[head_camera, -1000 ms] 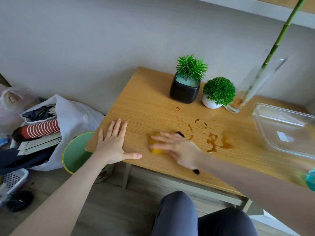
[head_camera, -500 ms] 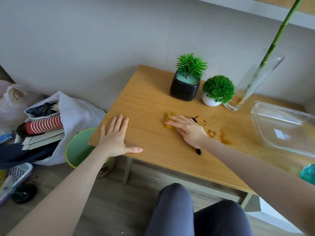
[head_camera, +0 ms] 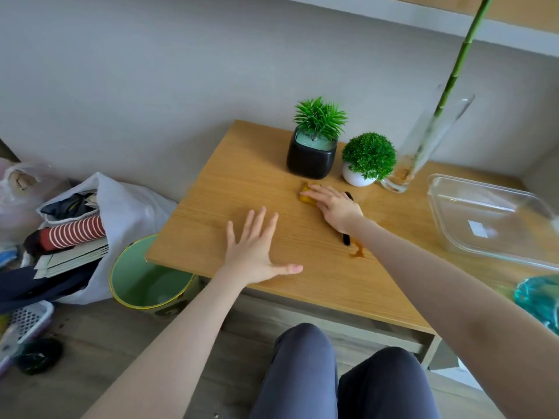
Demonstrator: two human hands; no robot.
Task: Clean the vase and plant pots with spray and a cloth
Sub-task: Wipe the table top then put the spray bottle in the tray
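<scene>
My right hand (head_camera: 334, 207) presses a yellow cloth (head_camera: 307, 196) flat on the wooden table (head_camera: 230, 189), just in front of the black square pot (head_camera: 311, 158) with a spiky green plant. A small round white pot (head_camera: 358, 176) with a bushy plant stands to its right. Beside that, a tall clear glass vase (head_camera: 423, 146) holds a green bamboo stalk and has brown residue at its bottom. My left hand (head_camera: 254, 246) lies flat with spread fingers near the table's front edge. A brown smear (head_camera: 357, 252) remains by my right forearm.
A clear glass dish (head_camera: 484, 219) sits at the table's right. A teal object (head_camera: 535, 300) shows at the right edge. A green bin (head_camera: 145, 282) and a white bag of clutter (head_camera: 90, 225) stand on the floor to the left. My knees are below the table's front edge.
My right hand has slid the yellow cloth away from me across the spill toward the pots. Most of the brown stains are gone. My left hand stays flat on the table.
</scene>
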